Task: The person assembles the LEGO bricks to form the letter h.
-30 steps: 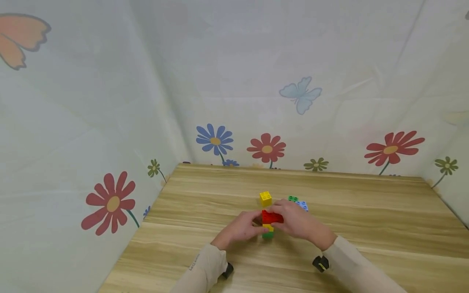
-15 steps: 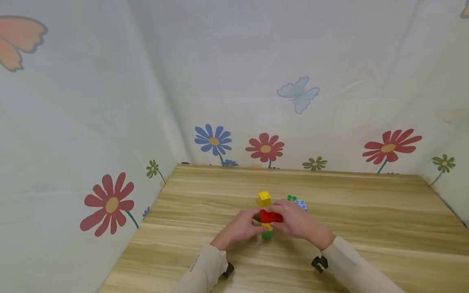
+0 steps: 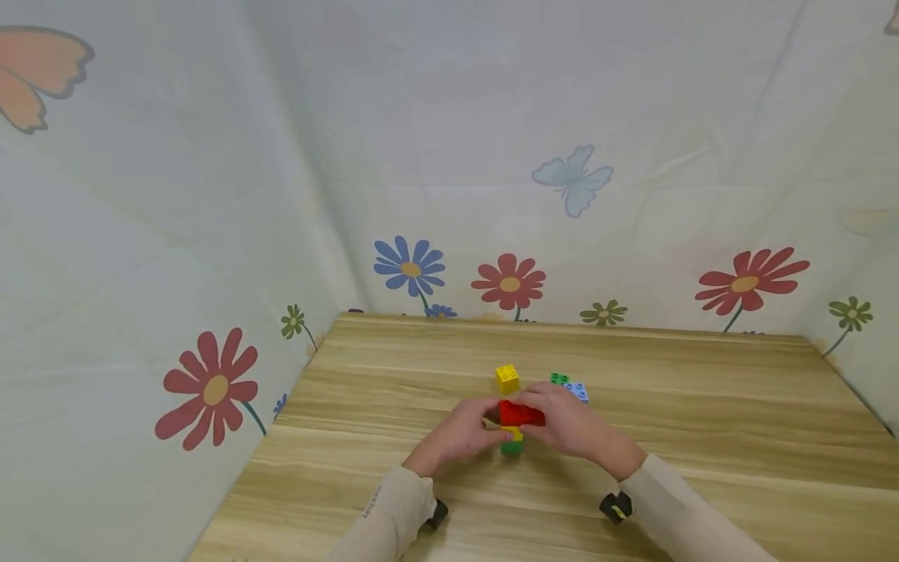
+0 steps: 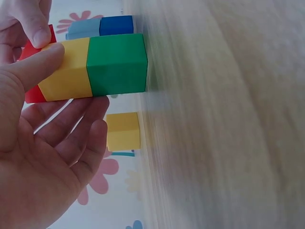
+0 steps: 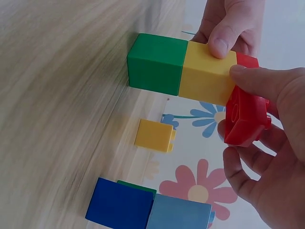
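A stack of toy building bricks stands on the table, with a green brick (image 4: 118,64) at the bottom and a yellow brick (image 4: 72,76) on it. On top lies a longer red brick (image 5: 247,117), which juts out past the yellow one toward the right. My left hand (image 3: 460,431) pinches the stack, its thumb on the yellow brick and its fingers round the far side. From the right, my right hand (image 3: 572,421) grips the red brick, thumb in front near the red-yellow joint. Fingers partly cover the red brick's top.
Behind the stack stands a loose yellow brick (image 3: 507,378). Just beyond the right hand are a light blue brick (image 3: 577,391) on a dark blue one (image 5: 120,204), and a green brick (image 3: 559,378). A flowered cloth wall (image 3: 646,195) borders the wooden table (image 3: 393,359).
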Demonstrator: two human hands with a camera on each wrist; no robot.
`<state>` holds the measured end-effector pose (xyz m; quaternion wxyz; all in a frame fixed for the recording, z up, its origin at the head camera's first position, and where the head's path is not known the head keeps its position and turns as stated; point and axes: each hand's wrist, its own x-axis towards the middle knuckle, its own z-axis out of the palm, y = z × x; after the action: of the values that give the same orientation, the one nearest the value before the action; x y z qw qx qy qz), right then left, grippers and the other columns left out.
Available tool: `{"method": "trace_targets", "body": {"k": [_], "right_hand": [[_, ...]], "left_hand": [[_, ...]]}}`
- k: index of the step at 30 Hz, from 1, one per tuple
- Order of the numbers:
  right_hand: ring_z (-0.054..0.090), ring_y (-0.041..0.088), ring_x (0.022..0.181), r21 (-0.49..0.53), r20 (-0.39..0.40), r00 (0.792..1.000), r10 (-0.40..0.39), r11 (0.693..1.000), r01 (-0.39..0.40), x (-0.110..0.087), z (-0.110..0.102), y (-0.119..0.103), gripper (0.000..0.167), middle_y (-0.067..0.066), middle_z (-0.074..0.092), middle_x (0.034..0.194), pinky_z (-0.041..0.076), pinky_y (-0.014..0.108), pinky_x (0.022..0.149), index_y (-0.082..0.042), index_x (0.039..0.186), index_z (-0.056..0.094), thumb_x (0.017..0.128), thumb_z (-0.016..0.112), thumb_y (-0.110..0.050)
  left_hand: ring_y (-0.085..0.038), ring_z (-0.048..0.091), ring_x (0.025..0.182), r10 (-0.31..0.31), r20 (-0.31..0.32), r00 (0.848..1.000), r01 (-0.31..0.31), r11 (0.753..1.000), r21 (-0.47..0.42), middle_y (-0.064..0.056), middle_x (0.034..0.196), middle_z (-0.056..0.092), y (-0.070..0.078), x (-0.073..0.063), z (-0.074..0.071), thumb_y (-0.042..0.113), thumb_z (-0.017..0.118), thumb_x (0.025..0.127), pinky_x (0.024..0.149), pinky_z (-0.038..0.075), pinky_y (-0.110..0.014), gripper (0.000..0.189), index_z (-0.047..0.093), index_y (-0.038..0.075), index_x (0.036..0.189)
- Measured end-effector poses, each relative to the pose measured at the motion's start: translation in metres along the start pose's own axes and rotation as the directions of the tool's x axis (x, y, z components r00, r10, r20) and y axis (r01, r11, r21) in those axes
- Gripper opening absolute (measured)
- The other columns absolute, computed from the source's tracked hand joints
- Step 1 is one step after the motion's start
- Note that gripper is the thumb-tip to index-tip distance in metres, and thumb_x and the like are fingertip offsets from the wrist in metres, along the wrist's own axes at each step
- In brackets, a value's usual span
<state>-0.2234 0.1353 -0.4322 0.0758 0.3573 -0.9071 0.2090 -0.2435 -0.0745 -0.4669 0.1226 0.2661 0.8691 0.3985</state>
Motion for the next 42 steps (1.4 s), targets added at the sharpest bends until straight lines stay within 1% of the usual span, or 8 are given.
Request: {"method": "trace_targets", "body": {"k": [9, 13, 17, 24, 29, 34, 38, 42], "right_hand": [[0.056, 0.014, 0.101, 0.042, 0.028, 0.999, 0.039, 0.998, -0.04, -0.003, -0.001, 0.007, 0.045, -0.002, 0.063, 0.114, 0.05, 0.03, 0.083, -0.016, 0.121, 0.063, 0.079, 0.078, -0.023], [0.057, 0.016, 0.099, 0.058, 0.012, 1.0, 0.02, 0.998, -0.02, -0.007, -0.006, 0.01, 0.045, -0.002, 0.064, 0.11, 0.051, 0.033, 0.083, -0.015, 0.121, 0.064, 0.079, 0.078, -0.018], [0.057, 0.017, 0.095, 0.025, 0.006, 1.0, 0.003, 1.0, -0.004, -0.012, -0.013, 0.013, 0.045, -0.002, 0.064, 0.108, 0.051, 0.036, 0.081, -0.012, 0.121, 0.063, 0.079, 0.078, -0.018], [0.058, 0.019, 0.097, 0.002, -0.007, 1.0, -0.014, 1.0, 0.014, -0.019, -0.023, 0.019, 0.044, 0.004, 0.064, 0.112, 0.05, 0.039, 0.083, -0.008, 0.12, 0.063, 0.079, 0.077, -0.019], [0.058, 0.024, 0.101, -0.019, -0.04, 0.999, 0.018, 1.0, -0.019, -0.026, -0.029, 0.028, 0.043, 0.006, 0.063, 0.114, 0.05, 0.042, 0.084, -0.008, 0.118, 0.064, 0.078, 0.078, -0.016], [0.058, 0.027, 0.102, -0.038, -0.086, 0.993, 0.083, 0.996, -0.086, -0.031, -0.036, 0.037, 0.042, 0.009, 0.063, 0.111, 0.049, 0.045, 0.085, -0.007, 0.115, 0.065, 0.077, 0.079, -0.013], [0.057, 0.029, 0.105, -0.026, -0.095, 0.986, 0.137, 0.99, -0.14, -0.033, -0.04, 0.043, 0.044, 0.009, 0.062, 0.114, 0.047, 0.048, 0.088, -0.006, 0.118, 0.063, 0.078, 0.078, -0.015], [0.055, 0.032, 0.108, -0.015, -0.088, 0.983, 0.16, 0.987, -0.162, -0.034, -0.041, 0.051, 0.047, 0.01, 0.061, 0.116, 0.045, 0.05, 0.09, -0.004, 0.121, 0.061, 0.078, 0.078, -0.016]], "left_hand": [[-0.01, 0.059, 0.096, 0.003, -0.004, 1.0, -0.003, 1.0, -0.007, 0.011, 0.104, 0.063, 0.001, 0.0, 0.0, 0.028, 0.071, 0.086, 0.082, 0.048, -0.03, 0.033, 0.06, 0.022, 0.117], [-0.011, 0.059, 0.095, -0.009, -0.004, 1.0, 0.009, 1.0, -0.001, 0.012, 0.104, 0.063, 0.0, 0.0, 0.001, 0.028, 0.071, 0.086, 0.082, 0.048, -0.029, 0.033, 0.06, 0.022, 0.116], [-0.01, 0.058, 0.095, -0.022, -0.002, 1.0, 0.022, 1.0, -0.007, 0.013, 0.103, 0.063, 0.0, 0.0, 0.001, 0.029, 0.071, 0.086, 0.082, 0.048, -0.029, 0.031, 0.06, 0.023, 0.114], [-0.007, 0.056, 0.091, -0.064, -0.009, 0.998, 0.064, 0.998, -0.025, 0.015, 0.101, 0.061, 0.002, -0.001, 0.001, 0.037, 0.069, 0.086, 0.081, 0.047, -0.029, 0.03, 0.06, 0.028, 0.113], [-0.006, 0.055, 0.088, -0.059, -0.021, 0.998, 0.059, 0.998, -0.008, 0.015, 0.1, 0.061, 0.005, -0.002, 0.001, 0.038, 0.069, 0.086, 0.078, 0.047, -0.028, 0.028, 0.06, 0.028, 0.111], [-0.009, 0.055, 0.087, -0.074, -0.026, 0.997, 0.074, 0.997, -0.011, 0.014, 0.099, 0.061, 0.006, -0.002, 0.001, 0.038, 0.07, 0.085, 0.075, 0.047, -0.029, 0.028, 0.06, 0.028, 0.11], [-0.011, 0.054, 0.085, -0.092, -0.028, 0.995, 0.092, 0.996, -0.004, 0.014, 0.099, 0.059, 0.008, -0.001, 0.001, 0.039, 0.071, 0.084, 0.073, 0.047, -0.029, 0.03, 0.06, 0.029, 0.11], [-0.011, 0.054, 0.083, -0.09, -0.03, 0.995, 0.09, 0.996, -0.001, 0.013, 0.099, 0.059, 0.011, 0.002, 0.001, 0.035, 0.071, 0.084, 0.071, 0.047, -0.028, 0.03, 0.06, 0.028, 0.111]]}}
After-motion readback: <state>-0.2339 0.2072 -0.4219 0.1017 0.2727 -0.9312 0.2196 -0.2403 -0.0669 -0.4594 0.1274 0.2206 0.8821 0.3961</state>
